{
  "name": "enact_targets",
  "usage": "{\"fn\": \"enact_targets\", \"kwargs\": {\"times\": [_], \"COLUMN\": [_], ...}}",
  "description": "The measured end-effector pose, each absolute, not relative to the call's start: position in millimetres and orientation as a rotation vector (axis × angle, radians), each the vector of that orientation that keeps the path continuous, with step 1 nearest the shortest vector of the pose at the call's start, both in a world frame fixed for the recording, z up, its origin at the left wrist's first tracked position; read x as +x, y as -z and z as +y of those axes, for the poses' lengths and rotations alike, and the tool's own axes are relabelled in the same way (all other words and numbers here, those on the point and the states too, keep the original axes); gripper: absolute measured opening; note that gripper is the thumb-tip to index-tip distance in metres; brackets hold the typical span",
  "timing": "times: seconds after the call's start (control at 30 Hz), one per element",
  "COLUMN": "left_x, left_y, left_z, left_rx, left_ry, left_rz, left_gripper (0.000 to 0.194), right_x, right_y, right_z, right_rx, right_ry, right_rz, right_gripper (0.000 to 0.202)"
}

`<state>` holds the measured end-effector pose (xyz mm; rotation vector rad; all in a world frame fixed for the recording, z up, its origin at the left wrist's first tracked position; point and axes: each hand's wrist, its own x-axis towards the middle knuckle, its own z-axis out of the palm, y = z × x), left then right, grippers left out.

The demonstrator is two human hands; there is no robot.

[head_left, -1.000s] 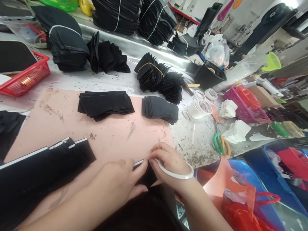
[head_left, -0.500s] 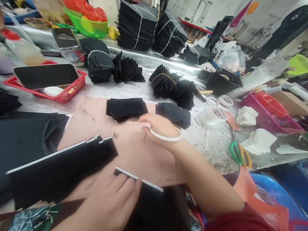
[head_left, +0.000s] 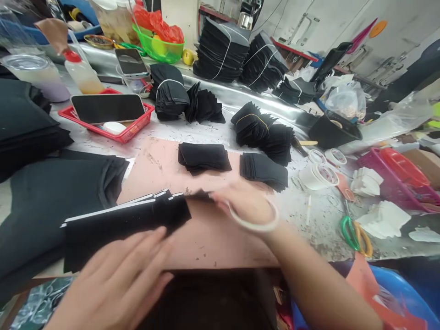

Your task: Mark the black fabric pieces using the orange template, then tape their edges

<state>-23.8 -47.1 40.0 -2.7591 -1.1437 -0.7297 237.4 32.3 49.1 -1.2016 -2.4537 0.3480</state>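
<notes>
My left hand (head_left: 132, 266) lies over the near side of a pile of black fabric pieces with white edges (head_left: 117, 224), its fingers stretched out and slightly blurred. Between the fingertips of my right hand (head_left: 245, 201) is a small black fabric piece (head_left: 199, 196), held low over the pink board (head_left: 213, 247). Motion smears this hand, which wears a white bangle at the wrist. Behind it are a stack of black fabric pieces (head_left: 204, 156) and a stack of dark grey pieces (head_left: 263, 169).
Larger dark cloth (head_left: 62, 188) is heaped at left. A red basket (head_left: 134, 128) carries a phone (head_left: 108, 108). Tied black bundles (head_left: 252, 123) stand farther back. At right are tape rolls (head_left: 318, 176), scissors (head_left: 350, 231) and a pink basket (head_left: 388, 174).
My left hand has left the white-edged piece at the table's front and moved to the pile. My right hand has come back from the stacks with a small black piece. The view has turned left.
</notes>
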Motion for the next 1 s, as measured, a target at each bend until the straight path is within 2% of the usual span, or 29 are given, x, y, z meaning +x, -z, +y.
{"fn": "enact_targets", "kwargs": {"times": [0.13,0.27,0.53,0.8,1.0], "left_x": [-10,-10,-7,-6,-4], "left_y": [-14,3,-11,-5,-11], "left_z": [-57,-62,-64,-62,-59], "left_rx": [-2.963,-3.026,-2.945,-2.974,-2.999], "left_ry": [0.671,0.512,0.459,0.411,0.432], "left_rz": [-0.899,-0.803,-0.776,-0.722,-0.738], "left_gripper": [0.032,0.035,0.032,0.034,0.031], "right_x": [246,236,195,192,241], "right_y": [-49,-47,-39,-40,-47], "right_z": [-45,-65,-35,-33,-34], "right_rx": [-1.174,-1.383,-1.485,-1.545,-1.71], "right_ry": [-0.545,-0.825,-1.305,-1.202,-1.255], "right_rz": [-2.482,-2.139,-1.842,-1.984,-1.836], "right_gripper": [0.021,0.017,0.044,0.037,0.018]}}
